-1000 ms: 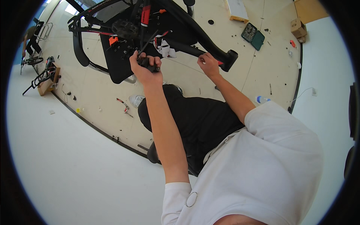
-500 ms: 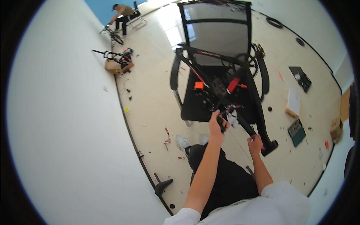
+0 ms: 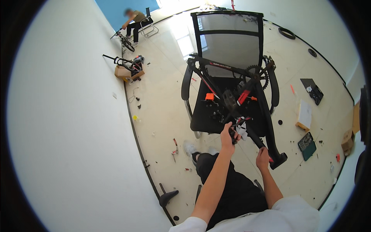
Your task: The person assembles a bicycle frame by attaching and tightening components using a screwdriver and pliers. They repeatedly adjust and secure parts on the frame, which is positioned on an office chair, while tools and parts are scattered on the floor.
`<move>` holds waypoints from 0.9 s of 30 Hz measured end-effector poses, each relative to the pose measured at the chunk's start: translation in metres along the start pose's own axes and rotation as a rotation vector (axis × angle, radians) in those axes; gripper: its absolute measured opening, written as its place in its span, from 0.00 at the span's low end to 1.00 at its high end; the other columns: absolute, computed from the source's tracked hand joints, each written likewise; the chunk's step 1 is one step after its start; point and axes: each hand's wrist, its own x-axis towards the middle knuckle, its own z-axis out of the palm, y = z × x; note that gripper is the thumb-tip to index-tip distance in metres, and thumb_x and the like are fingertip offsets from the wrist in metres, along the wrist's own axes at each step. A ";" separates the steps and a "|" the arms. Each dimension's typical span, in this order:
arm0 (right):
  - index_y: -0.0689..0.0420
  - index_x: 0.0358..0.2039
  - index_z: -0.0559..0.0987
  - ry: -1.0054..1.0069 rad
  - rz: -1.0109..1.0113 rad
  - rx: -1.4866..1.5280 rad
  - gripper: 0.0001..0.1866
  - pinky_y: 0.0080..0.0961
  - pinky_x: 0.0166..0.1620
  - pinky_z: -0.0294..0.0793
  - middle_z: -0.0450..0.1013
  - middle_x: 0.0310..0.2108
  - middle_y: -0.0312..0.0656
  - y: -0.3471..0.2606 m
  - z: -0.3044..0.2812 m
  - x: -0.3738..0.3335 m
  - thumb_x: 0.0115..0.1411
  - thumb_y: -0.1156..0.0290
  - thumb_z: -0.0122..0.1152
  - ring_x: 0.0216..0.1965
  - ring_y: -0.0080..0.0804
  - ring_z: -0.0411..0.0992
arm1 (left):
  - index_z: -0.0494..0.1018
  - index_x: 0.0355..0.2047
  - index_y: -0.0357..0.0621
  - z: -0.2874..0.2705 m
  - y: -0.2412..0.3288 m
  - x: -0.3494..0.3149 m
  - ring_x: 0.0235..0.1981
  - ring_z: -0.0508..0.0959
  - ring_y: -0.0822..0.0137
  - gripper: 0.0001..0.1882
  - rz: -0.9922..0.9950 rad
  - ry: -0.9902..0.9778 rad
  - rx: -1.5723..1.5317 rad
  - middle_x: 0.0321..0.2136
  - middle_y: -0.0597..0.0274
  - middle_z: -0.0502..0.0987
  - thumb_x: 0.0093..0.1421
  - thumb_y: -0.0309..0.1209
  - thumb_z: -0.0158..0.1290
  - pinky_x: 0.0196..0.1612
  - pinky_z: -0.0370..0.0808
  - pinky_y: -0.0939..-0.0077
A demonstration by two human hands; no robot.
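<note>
A black bicycle frame (image 3: 267,116) with red and white markings lies across the office chair (image 3: 201,121), its thick tube end jutting over the seat's near right edge. My left hand (image 3: 228,136) is closed around a black handle-like part beside the lower end of the frame; its exact kind is hidden by the fingers. A crumpled white piece (image 3: 242,130) sits right next to that hand. Further right, my right hand (image 3: 262,157) is closed at the lower part of a frame tube, fingertips hidden behind the hand. Small loose parts and an orange block (image 3: 209,96) lie on the seat.
A saddle on its post (image 3: 168,197) and a red-and-black part (image 3: 175,146) lie on the floor at left. Rightward are an opened green tool case (image 3: 307,147), a white box (image 3: 304,115) and a black case (image 3: 313,92). A seated person (image 3: 137,21) handles another bicycle far off.
My view has tilted, so the chair, frame and floor things sit lower in the picture. Both hands keep their places by the frame.
</note>
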 end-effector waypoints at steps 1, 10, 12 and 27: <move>0.62 0.40 0.68 -0.053 0.034 -0.002 0.08 0.47 0.39 0.69 0.72 0.33 0.58 -0.005 0.004 0.004 0.65 0.71 0.45 0.37 0.58 0.71 | 0.62 0.25 0.48 0.001 -0.001 0.000 0.12 0.64 0.62 0.18 0.005 -0.007 0.006 0.10 0.63 0.59 0.56 0.46 0.55 0.20 0.61 0.71; 0.61 0.39 0.67 -0.175 -0.030 0.151 0.08 0.49 0.39 0.68 0.71 0.31 0.60 -0.066 0.018 0.028 0.66 0.69 0.45 0.37 0.61 0.71 | 0.62 0.25 0.47 0.005 -0.008 -0.004 0.11 0.64 0.64 0.18 -0.020 0.028 0.052 0.10 0.63 0.59 0.57 0.45 0.54 0.19 0.61 0.72; 0.61 0.39 0.67 -0.241 -0.037 0.156 0.08 0.50 0.39 0.68 0.72 0.31 0.60 -0.070 0.022 0.027 0.66 0.69 0.44 0.37 0.62 0.71 | 0.61 0.25 0.47 0.008 -0.001 -0.003 0.11 0.64 0.64 0.17 -0.010 0.037 0.068 0.10 0.63 0.60 0.58 0.44 0.53 0.18 0.61 0.71; 0.64 0.31 0.80 -0.418 -0.086 0.118 0.13 0.36 0.34 0.74 0.77 0.25 0.51 -0.025 0.040 0.030 0.56 0.65 0.59 0.28 0.43 0.77 | 0.62 0.22 0.47 0.008 -0.002 -0.005 0.10 0.64 0.67 0.16 0.077 -0.007 0.149 0.10 0.65 0.59 0.58 0.42 0.52 0.17 0.65 0.69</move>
